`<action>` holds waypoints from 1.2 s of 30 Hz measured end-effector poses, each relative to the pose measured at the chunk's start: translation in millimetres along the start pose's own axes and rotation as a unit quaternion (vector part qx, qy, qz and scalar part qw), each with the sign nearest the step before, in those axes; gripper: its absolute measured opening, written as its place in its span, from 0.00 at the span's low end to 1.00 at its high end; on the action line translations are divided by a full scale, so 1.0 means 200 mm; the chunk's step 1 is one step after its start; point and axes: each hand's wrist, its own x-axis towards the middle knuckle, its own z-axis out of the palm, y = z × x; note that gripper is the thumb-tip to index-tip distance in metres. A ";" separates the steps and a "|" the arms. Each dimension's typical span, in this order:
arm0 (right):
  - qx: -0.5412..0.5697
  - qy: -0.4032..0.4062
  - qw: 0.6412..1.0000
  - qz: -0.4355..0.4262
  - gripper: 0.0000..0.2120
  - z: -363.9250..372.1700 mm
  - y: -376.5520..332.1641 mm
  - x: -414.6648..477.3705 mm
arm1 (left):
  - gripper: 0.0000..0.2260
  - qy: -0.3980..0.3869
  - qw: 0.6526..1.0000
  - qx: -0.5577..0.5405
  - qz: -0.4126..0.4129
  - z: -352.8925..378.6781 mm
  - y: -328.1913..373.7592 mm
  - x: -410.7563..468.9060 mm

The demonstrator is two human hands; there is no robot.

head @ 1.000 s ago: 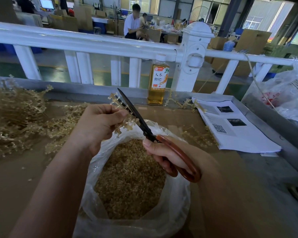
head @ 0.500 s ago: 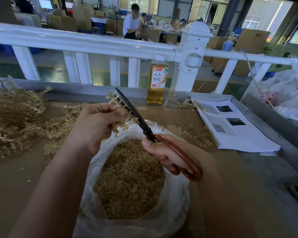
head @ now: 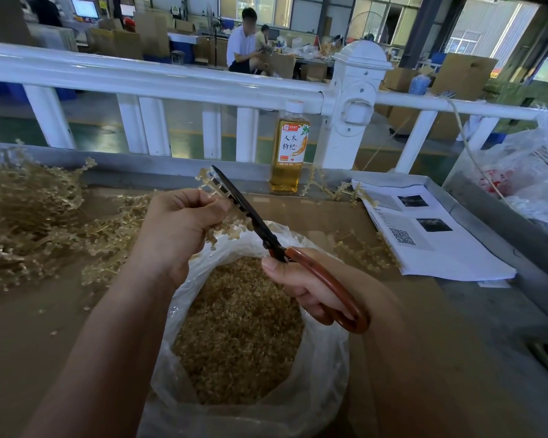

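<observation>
Over the open mouth of a bag, the left hand has its grip closed round a pale tan plastic sprig lined with small knobs. Its fingers are curled and the thumb is on top, and the sprig's tip pokes up past the knuckles toward the far edge. Touching those knobs lie the black-bladed scissors with reddish-brown handles, their blades reading as one dark line slanting up and left along the sprig. The right hand has its grip closed through and round the handle loops, thumb forward near the pivot. Both hands hang above a clear plastic bag with a rolled-down rim, which stands on the brown bench and is filled well up with small tan cut pieces. The left forearm crosses its left rim and the right wrist sits over its right rim. A tangled heap of uncut tan sprigs spreads from the bench's left edge to near the left wrist, with bare brown surface nearer the front. A few loose sprigs lie to the right, between the bag and a stack of white printed sheets. The sheets reach the grey metal lip bordering the bench. An upright bottle of amber drink with a white cap stands at the far lip, beyond the scissor tips and apart from them, in front of a white railing. Crumpled clear bags crowd the space past the right lip.
</observation>
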 end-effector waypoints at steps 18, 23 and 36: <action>-0.040 0.035 0.995 0.087 0.12 -0.01 0.06 0.10 | 0.14 -0.084 0.996 -0.010 -0.005 0.00 0.01 -0.01; -0.027 0.034 0.992 0.119 0.14 -0.01 0.04 0.10 | 0.17 -0.085 0.996 0.001 0.006 0.00 0.01 -0.02; -0.062 0.055 0.986 0.148 0.14 0.01 -0.09 0.04 | 0.12 -0.142 0.988 0.045 -0.027 0.01 0.03 -0.03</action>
